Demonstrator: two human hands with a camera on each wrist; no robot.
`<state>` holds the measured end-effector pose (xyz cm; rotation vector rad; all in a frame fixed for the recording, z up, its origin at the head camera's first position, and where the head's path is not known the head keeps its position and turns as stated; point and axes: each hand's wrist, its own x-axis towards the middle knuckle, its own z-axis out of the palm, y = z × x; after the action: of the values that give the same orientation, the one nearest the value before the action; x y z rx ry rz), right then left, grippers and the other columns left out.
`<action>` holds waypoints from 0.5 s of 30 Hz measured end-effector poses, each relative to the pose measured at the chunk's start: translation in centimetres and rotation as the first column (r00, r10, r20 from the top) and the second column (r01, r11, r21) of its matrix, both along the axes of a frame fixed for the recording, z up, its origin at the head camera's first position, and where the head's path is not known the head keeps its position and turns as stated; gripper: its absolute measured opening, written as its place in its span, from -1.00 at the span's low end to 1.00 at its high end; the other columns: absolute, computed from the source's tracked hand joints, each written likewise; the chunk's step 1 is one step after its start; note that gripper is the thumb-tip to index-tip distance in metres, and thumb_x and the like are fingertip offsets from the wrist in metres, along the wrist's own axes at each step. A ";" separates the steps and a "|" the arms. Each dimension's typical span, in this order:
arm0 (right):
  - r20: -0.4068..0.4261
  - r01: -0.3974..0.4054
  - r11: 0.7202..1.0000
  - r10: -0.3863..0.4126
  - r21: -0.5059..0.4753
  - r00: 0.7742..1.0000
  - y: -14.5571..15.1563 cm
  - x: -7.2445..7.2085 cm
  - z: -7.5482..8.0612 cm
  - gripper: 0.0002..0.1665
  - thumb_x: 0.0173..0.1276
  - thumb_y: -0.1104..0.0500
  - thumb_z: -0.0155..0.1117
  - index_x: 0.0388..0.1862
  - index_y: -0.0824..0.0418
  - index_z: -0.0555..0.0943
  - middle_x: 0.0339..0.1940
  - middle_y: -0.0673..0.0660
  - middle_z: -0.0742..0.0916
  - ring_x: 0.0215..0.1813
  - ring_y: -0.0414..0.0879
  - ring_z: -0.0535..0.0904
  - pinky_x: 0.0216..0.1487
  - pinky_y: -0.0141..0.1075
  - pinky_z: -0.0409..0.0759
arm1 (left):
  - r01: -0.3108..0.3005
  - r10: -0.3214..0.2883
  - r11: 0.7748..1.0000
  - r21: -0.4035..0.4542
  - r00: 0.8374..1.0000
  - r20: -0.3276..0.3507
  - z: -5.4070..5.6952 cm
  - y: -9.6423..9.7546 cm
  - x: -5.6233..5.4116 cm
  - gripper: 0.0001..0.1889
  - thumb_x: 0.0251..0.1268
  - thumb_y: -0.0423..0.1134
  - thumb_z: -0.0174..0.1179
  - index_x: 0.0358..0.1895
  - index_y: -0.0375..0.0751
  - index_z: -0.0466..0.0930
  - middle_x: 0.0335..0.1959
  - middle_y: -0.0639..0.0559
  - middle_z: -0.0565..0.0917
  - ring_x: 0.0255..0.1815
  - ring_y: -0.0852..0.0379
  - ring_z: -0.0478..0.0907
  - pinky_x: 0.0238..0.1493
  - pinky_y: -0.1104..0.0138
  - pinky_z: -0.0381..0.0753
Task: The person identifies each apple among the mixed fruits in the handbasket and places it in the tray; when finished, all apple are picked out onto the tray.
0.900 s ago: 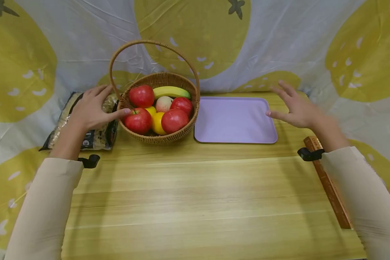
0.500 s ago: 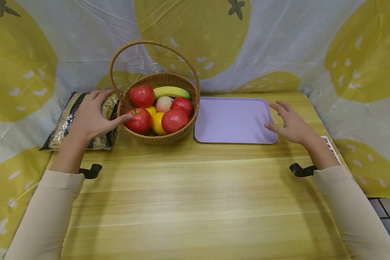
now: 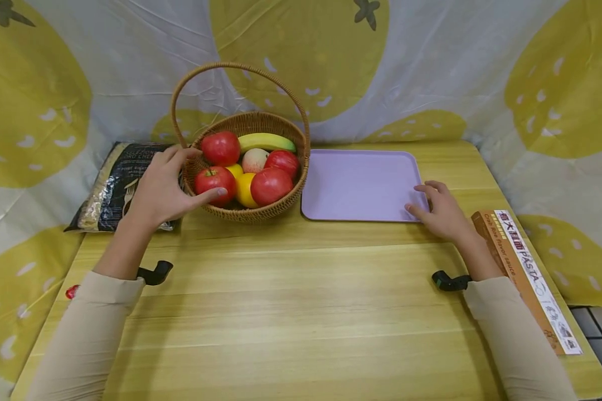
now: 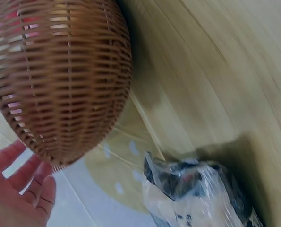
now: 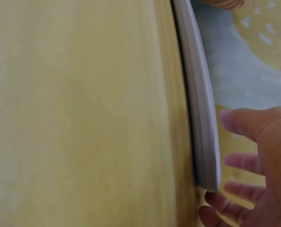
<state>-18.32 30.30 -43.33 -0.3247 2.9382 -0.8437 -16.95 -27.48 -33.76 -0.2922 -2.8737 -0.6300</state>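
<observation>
A wicker basket [image 3: 276, 210] with a tall handle stands at the back left. In it lie several red fruits, including an apple [image 3: 213, 187], a banana [image 3: 266, 141], a peach [image 3: 255, 160] and yellow fruit [image 3: 245, 190]. My left hand [image 3: 159, 188] is at the basket's left rim, its thumb overlapping the apple in the head view. The left wrist view shows its spread fingers [image 4: 24, 175] right beside the wicker wall. At the lilac tray's [image 3: 361, 184] right end is my right hand [image 3: 446, 218], fingers loosely bent, thumb over the rim; the right wrist view shows fingertips around the tray's corner.
A dark bag of pasta [image 3: 111, 184] lies behind my left hand, partly covered by it. A long pasta box [image 3: 537, 278] lies along the right table edge, partly under my right forearm. A small red object [image 3: 72, 291] peeks out by the left sleeve. Printed cloth [image 3: 406, 67] hangs behind.
My left hand has shifted right and slightly towards me at the basket rim. My right hand has come left and towards me, down to the tray's end, uncovering more of the pasta box.
</observation>
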 end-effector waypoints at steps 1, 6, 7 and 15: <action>-0.002 0.002 1.000 -0.002 -0.003 1.000 0.0 0.1 -0.2 -0.22 0.50 -0.10 0.25 0.43 0.44 0.40 0.53 0.52 0.28 0.50 0.46 0.23 0.44 0.35 0.26 | 0.000 0.000 1.000 -0.012 1.000 0.005 0.0 0.2 0.0 -0.06 0.04 0.43 0.38 0.39 -0.11 0.47 0.38 -0.23 0.49 0.30 -0.28 0.31 0.19 -0.31 0.41; -0.019 0.002 1.000 -0.002 -0.011 1.000 -0.1 0.4 -0.7 -0.30 0.47 -0.02 0.31 0.36 0.45 0.46 0.48 0.53 0.33 0.43 0.48 0.31 0.36 0.35 0.35 | -0.012 0.013 0.998 -0.067 1.000 0.022 0.0 0.9 -0.2 -0.06 0.08 0.49 0.28 0.39 -0.12 0.50 0.35 -0.29 0.56 0.23 -0.27 0.30 0.09 -0.27 0.45; -0.023 0.004 1.000 -0.005 -0.011 1.000 -0.1 0.5 -0.7 -0.31 0.47 -0.01 0.32 0.35 0.45 0.46 0.47 0.54 0.33 0.42 0.48 0.32 0.36 0.35 0.35 | -0.012 0.013 0.997 -0.072 1.000 0.022 0.0 1.0 -0.2 -0.07 0.09 0.49 0.26 0.39 -0.13 0.50 0.34 -0.30 0.57 0.24 -0.28 0.30 0.10 -0.27 0.44; 0.008 0.037 0.999 -0.037 -0.033 0.999 0.0 0.8 -1.1 -0.29 0.48 -0.03 0.32 0.37 0.43 0.46 0.48 0.53 0.34 0.40 0.46 0.35 0.31 0.32 0.41 | -0.011 0.015 0.994 -0.108 0.999 0.035 0.0 1.4 -0.6 -0.08 0.16 0.54 0.15 0.37 -0.14 0.52 0.33 -0.32 0.57 0.31 -0.28 0.32 0.18 -0.27 0.28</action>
<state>-17.55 30.33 -44.40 -0.2698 2.9353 -0.8964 -17.57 -26.05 -33.79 -0.2796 -2.9472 -0.4838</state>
